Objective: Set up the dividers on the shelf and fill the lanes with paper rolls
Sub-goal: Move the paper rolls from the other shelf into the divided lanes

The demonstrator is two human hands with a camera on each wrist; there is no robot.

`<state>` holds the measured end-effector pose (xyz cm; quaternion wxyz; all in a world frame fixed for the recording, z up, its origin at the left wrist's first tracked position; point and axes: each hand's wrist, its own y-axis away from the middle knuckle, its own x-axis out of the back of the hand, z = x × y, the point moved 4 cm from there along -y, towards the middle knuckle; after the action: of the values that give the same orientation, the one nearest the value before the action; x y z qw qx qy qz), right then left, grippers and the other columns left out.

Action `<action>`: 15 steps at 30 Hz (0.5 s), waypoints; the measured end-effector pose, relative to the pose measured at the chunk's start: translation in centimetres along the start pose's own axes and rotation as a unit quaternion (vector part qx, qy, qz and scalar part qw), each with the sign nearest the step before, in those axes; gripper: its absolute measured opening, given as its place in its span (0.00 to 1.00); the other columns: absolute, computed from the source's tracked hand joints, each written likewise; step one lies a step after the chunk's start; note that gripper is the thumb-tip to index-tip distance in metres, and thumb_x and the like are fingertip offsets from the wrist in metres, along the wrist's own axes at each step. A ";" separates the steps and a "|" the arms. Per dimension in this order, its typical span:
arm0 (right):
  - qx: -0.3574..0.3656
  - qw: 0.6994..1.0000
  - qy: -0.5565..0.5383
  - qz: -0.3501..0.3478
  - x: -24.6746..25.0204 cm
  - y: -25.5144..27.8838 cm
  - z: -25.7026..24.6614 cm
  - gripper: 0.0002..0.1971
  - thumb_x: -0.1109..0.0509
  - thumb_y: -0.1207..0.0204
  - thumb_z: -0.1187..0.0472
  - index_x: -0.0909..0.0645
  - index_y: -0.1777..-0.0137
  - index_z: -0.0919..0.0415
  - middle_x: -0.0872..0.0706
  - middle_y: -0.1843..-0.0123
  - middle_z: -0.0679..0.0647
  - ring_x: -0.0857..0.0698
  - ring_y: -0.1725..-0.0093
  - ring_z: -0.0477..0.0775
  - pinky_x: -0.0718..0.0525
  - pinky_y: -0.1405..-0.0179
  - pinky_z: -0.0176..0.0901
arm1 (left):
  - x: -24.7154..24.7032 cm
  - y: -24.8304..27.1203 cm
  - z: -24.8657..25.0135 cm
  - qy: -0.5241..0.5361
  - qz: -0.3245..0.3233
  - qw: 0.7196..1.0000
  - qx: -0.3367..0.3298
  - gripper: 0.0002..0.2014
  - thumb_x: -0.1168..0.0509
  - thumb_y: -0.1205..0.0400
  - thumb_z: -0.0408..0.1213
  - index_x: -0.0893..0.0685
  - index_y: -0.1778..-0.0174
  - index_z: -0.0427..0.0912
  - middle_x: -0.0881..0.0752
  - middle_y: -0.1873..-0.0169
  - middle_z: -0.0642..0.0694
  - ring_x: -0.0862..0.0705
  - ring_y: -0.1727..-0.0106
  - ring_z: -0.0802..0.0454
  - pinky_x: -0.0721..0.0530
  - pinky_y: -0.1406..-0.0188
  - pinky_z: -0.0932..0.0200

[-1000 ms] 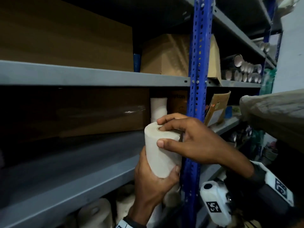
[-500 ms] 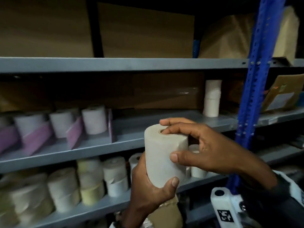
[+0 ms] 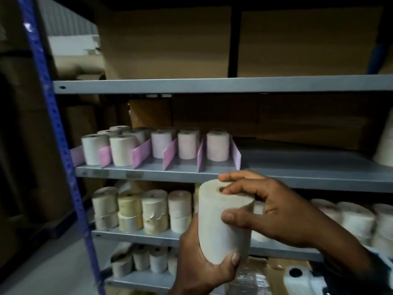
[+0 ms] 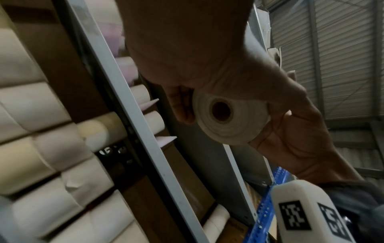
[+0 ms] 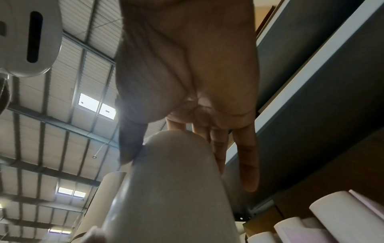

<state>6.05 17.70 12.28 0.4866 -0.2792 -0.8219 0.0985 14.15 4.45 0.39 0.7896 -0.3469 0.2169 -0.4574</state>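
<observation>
I hold an off-white paper roll (image 3: 223,222) upright in front of the shelves. My left hand (image 3: 202,265) grips its lower part from below. My right hand (image 3: 276,213) grips the top, thumb on the side and fingertips at the core hole. In the left wrist view the roll's end (image 4: 230,118) shows between both hands. In the right wrist view the roll (image 5: 176,189) sits under my right palm. Above and to the left, pink dividers (image 3: 170,154) stand on the grey middle shelf (image 3: 276,177), with upright rolls (image 3: 218,146) in the lanes between them.
A blue perforated upright (image 3: 57,133) runs down the left side. Brown cardboard boxes (image 3: 165,43) fill the top shelf and more boxes (image 3: 234,116) sit behind the lanes. Stacked rolls (image 3: 155,211) crowd the lower shelf. A big pale roll (image 3: 385,145) stands at the far right.
The view has swung left, so the divided lanes now sit left of centre and the blue upright is at the left. Both hands keep the same hold on the roll.
</observation>
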 end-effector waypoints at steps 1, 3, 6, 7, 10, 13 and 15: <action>0.005 1.000 0.007 -0.016 -0.8 -0.6 -0.4 0.30 0.27 0.38 0.25 0.16 0.37 0.37 0.28 0.27 0.22 0.28 0.28 0.27 0.22 0.29 0.44 | 1.1 0.2 0.0 -0.005 0.001 1.000 -0.002 0.42 0.24 0.24 0.58 0.27 0.19 0.39 0.15 0.28 0.47 0.16 0.28 0.47 0.15 0.37 0.60; 0.018 0.999 0.013 -0.042 -2.7 -2.0 -1.4 0.32 0.26 0.38 0.27 0.17 0.35 0.38 0.30 0.26 0.21 0.30 0.27 0.26 0.24 0.28 0.43 | 3.9 0.7 -0.2 -0.021 0.006 1.000 0.006 0.42 0.23 0.25 0.58 0.27 0.19 0.40 0.15 0.29 0.46 0.15 0.29 0.46 0.13 0.38 0.55; 0.035 0.998 0.000 -0.045 -5.3 -4.0 -3.2 0.33 0.25 0.37 0.29 0.16 0.34 0.42 0.30 0.27 0.22 0.29 0.27 0.27 0.22 0.28 0.43 | 8.3 1.0 -0.3 -0.063 0.009 0.998 0.012 0.44 0.23 0.27 0.61 0.27 0.19 0.43 0.14 0.30 0.48 0.14 0.31 0.49 0.13 0.41 0.59; 0.045 0.998 -0.001 -0.041 -6.2 -4.7 -3.8 0.33 0.25 0.36 0.30 0.16 0.33 0.45 0.29 0.27 0.23 0.28 0.27 0.28 0.21 0.29 0.44 | 9.7 1.0 -0.2 -0.080 0.012 0.997 0.010 0.44 0.23 0.27 0.62 0.26 0.19 0.44 0.14 0.30 0.50 0.14 0.31 0.51 0.14 0.42 0.61; 0.063 0.997 -0.008 -0.033 -9.2 -7.1 -6.0 0.32 0.24 0.32 0.36 0.16 0.31 0.52 0.26 0.28 0.28 0.25 0.28 0.34 0.18 0.33 0.45 | 13.9 1.0 -0.1 -0.136 0.018 0.991 -0.002 0.42 0.25 0.27 0.64 0.25 0.20 0.49 0.14 0.32 0.54 0.13 0.34 0.55 0.12 0.46 0.60; 0.075 0.997 0.003 -0.016 -11.6 -9.3 -7.4 0.29 0.23 0.30 0.39 0.14 0.34 0.54 0.24 0.30 0.32 0.23 0.30 0.37 0.17 0.36 0.46 | 17.6 1.0 -0.7 -0.185 0.031 0.982 -0.003 0.41 0.25 0.28 0.63 0.27 0.19 0.54 0.14 0.31 0.57 0.13 0.35 0.58 0.10 0.48 0.56; 0.072 0.997 0.018 0.008 -12.9 -11.1 -7.8 0.28 0.23 0.31 0.40 0.14 0.35 0.55 0.24 0.31 0.33 0.22 0.31 0.38 0.16 0.37 0.47 | 19.6 1.0 -1.4 -0.240 0.056 0.969 -0.003 0.41 0.25 0.27 0.61 0.29 0.18 0.56 0.16 0.30 0.59 0.14 0.35 0.60 0.11 0.47 0.58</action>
<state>13.47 0.51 11.48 0.5197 -0.2514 -0.8015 0.1560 23.38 -12.79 -1.78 0.8418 -0.4362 0.0412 -0.3153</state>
